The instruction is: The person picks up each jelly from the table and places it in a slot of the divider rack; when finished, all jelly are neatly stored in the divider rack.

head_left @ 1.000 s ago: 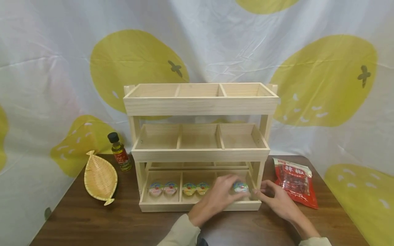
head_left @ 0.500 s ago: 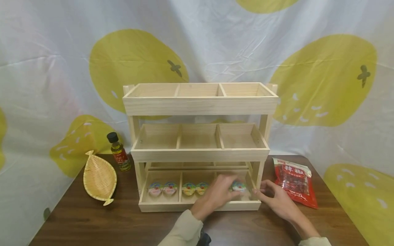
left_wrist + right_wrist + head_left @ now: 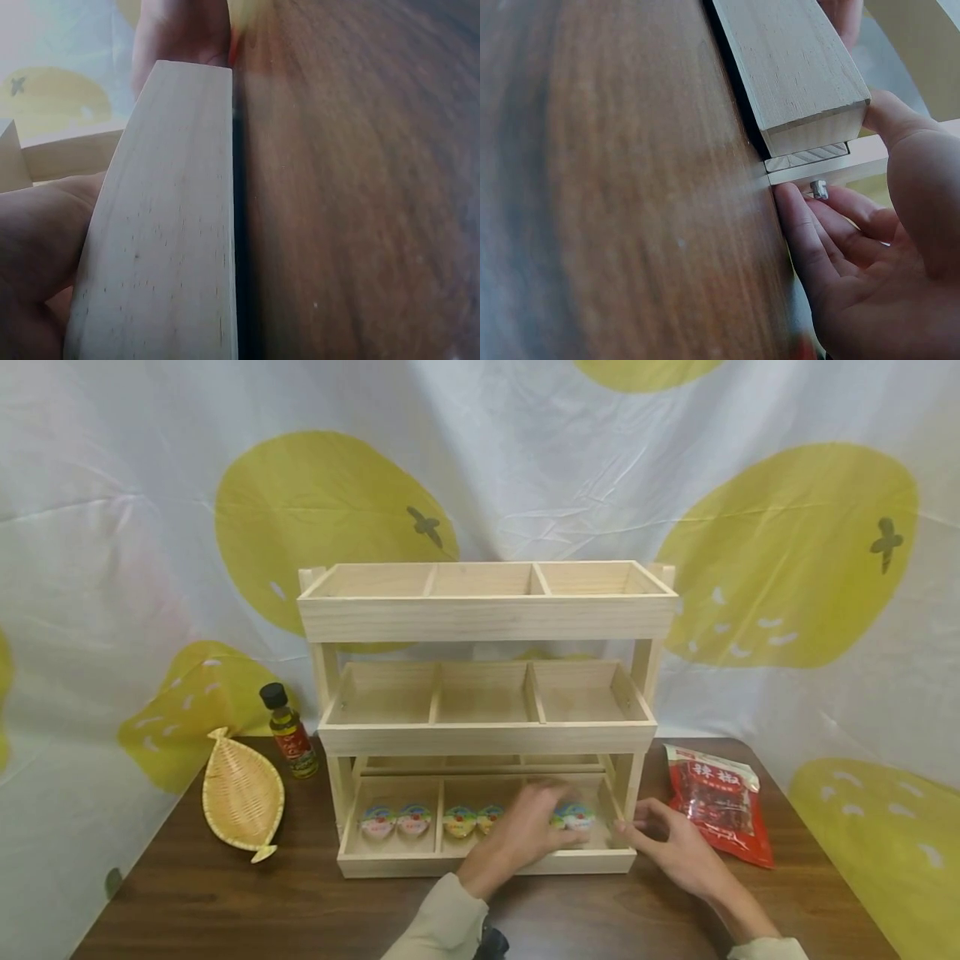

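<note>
A three-tier wooden shelf (image 3: pixel 487 739) stands on the table. Two jelly cups with fruit-printed lids (image 3: pixel 395 821) lie in its bottom left compartment, and two more (image 3: pixel 472 821) in the bottom middle one. My left hand (image 3: pixel 519 832) reaches into the bottom right compartment, thumb and fingers about a jelly cup (image 3: pixel 576 817). A greenish lid beside it is mostly hidden by that hand. My right hand (image 3: pixel 678 853) grips the bottom tier's right front corner. In the right wrist view the thumb (image 3: pixel 900 120) rests at the front board, with the fingers (image 3: pixel 810 240) along the side.
On the left, a leaf-shaped woven basket (image 3: pixel 243 793) and a black-capped sauce bottle (image 3: pixel 290 731) stand on the brown table (image 3: pixel 247 902). A red bag of dried chillies (image 3: pixel 716 806) lies on the right. Behind hangs a white cloth (image 3: pixel 525 460) with yellow fruit shapes.
My left hand and the jelly cup at its fingers have shifted slightly left within the bottom right compartment. My right hand has stayed at the shelf corner.
</note>
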`<state>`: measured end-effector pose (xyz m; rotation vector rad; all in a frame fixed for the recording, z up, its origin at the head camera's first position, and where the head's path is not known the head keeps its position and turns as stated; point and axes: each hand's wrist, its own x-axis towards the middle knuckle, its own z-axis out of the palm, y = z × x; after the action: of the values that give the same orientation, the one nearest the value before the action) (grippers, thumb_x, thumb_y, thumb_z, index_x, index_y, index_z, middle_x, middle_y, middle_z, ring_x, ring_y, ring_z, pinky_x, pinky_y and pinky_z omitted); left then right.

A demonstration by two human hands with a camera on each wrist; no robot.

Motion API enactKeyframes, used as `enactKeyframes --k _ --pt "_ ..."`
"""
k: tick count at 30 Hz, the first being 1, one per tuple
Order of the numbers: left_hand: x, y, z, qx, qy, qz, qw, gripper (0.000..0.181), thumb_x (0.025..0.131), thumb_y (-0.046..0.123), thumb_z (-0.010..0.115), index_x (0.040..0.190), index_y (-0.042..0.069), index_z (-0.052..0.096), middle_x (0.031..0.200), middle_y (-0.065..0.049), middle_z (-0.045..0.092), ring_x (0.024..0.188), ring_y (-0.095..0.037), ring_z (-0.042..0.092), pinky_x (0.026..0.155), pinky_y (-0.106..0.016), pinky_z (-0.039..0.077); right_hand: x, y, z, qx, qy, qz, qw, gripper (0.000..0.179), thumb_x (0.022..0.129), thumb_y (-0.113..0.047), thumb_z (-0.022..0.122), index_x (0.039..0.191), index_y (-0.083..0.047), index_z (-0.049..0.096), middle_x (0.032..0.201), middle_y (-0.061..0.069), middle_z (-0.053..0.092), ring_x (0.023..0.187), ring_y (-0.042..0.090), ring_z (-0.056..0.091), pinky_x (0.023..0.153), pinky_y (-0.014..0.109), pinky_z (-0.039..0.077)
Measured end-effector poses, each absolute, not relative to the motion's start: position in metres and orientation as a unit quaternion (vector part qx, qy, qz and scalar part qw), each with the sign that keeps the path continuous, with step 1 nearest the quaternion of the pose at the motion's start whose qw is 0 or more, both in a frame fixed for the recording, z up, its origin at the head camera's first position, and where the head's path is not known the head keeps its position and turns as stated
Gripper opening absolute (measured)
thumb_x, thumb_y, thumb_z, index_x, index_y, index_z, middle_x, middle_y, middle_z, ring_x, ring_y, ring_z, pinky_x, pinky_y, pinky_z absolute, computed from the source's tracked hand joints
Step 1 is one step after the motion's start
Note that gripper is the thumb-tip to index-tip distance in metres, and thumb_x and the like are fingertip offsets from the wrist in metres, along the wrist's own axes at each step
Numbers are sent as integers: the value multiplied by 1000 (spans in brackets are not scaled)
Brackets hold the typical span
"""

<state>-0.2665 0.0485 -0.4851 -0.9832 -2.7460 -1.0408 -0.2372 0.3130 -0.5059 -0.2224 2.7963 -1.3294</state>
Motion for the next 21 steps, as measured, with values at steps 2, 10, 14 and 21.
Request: enactKeyframes --k 2,10,14,21 --pt "-267 48 -486 -314 -889 -333 20 51 92 31 88 134 7 72 126 -5 78 104 -10 72 91 -18 58 -237 313 -506 -71 901 -428 19 35 104 -42 73 124 -14 70 117 5 80 117 27 74 93 33 57" --pt "-269 43 -484 -344 -867 -361 -15 40 94 26 86 128 7 76 118 -4 81 95 -5 73 86 -13 56 -238 314 -507 -69 903 -423 17 36 103 -43 73 124 -14 70 118 5 80 117 28 74 94 35 57" --pt "-269 41 -483 -357 -866 -350 -17 40 95 28 86 129 9 77 123 -3 81 105 -7 76 94 -16 58 -239 314 -507 -72 903 -424 15 35 104 -43 73 123 -14 70 118 6 80 118 29 74 96 39 57" --pt "-271 40 -482 -379 -865 -328 -28 38 98 29 82 132 12 76 124 0 81 98 1 71 88 -10 54 -238 314 -507 -72 903 -424 19 36 104 -43 72 124 -13 70 119 6 79 119 30 74 96 38 57"
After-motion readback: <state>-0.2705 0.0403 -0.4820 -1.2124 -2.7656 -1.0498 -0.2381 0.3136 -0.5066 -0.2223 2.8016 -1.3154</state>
